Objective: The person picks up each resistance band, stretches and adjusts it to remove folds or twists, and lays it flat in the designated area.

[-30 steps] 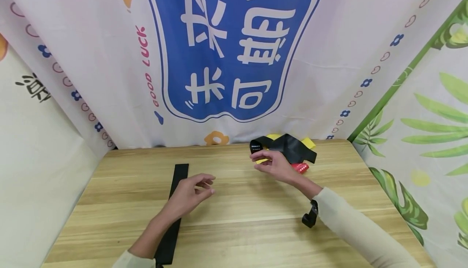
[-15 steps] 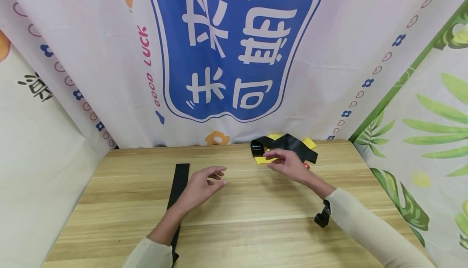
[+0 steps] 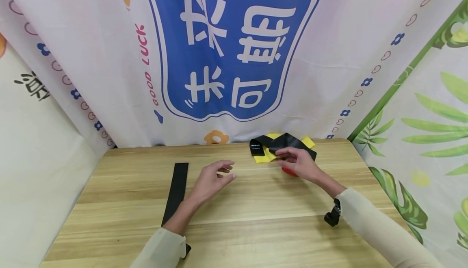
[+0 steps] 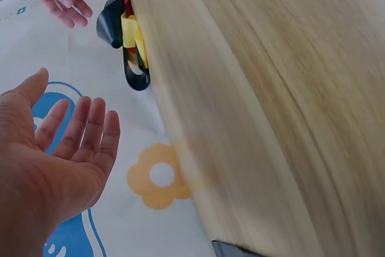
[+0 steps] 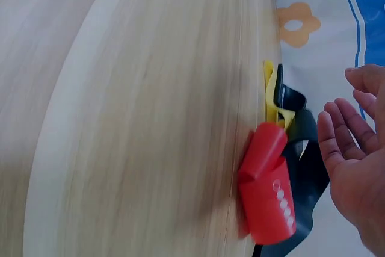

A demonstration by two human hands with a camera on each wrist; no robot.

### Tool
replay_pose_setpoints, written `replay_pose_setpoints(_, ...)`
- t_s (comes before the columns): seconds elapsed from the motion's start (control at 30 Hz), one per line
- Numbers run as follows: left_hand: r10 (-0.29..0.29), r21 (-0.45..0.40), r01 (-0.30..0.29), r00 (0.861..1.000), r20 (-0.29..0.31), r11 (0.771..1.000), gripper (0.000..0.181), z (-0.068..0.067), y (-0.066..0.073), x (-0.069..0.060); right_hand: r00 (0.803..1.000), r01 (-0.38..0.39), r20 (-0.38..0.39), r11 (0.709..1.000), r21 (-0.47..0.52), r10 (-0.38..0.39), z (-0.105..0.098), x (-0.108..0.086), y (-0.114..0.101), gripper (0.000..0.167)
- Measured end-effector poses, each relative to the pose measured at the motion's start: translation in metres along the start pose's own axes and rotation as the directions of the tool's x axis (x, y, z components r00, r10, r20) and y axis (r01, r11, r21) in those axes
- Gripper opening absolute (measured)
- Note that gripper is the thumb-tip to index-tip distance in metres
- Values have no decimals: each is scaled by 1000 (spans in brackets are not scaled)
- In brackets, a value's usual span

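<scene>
One strip (image 3: 176, 193) lay flat at lower left, the pile (image 3: 288, 143) at centre right appeared unsorted, and left hand (image 3: 210, 180) and right hand (image 3: 301, 164) held nothing, thumbs apart from fingers.

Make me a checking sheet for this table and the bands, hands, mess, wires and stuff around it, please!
Surface: wood-grain table.
Job's things: flat black band lying at left; red band, yellow band and second black band heaped near the far edge.
Clutter: nothing seen.
Hands: left hand and right hand relaxed, holding nothing.
Cables: nothing seen.
Surroundings: printed curtain behind, reading GOOD LUCK; leaf-print backdrop at right.
</scene>
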State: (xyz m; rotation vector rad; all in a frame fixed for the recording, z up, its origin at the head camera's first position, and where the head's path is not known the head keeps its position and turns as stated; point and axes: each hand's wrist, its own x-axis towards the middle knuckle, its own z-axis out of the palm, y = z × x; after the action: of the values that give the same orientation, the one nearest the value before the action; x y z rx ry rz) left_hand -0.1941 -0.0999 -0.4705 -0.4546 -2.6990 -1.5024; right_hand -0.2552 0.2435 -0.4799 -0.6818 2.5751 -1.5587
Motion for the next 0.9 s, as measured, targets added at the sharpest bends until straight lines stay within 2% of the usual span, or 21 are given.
replay_pose_setpoints(0.23, -4, -1, 4, 1000, -13, 1000, 46, 8, -1, 9, 998, -49, -34, 997, -64, 47, -14, -4, 15, 36)
replay_pose_setpoints(0.47, 1, -5, -1, 1000, -22, 1000, 52, 17, 1, 20, 995, -68, -76, 990, -125, 59, -26, -5, 21, 34)
replay_pose_setpoints(0.63, 15, 7, -14, 1000, -14, 1000, 56, 28, 3, 30, 991, -90, -117, 984, -153, 73, -36, -5, 27, 35)
replay_pose_setpoints(0.9, -7, 23, 7, 1000, -2, 1000, 58, 43, 7, 41, 984, -124, -153, 967, -223, 91, -52, -4, 40, 38)
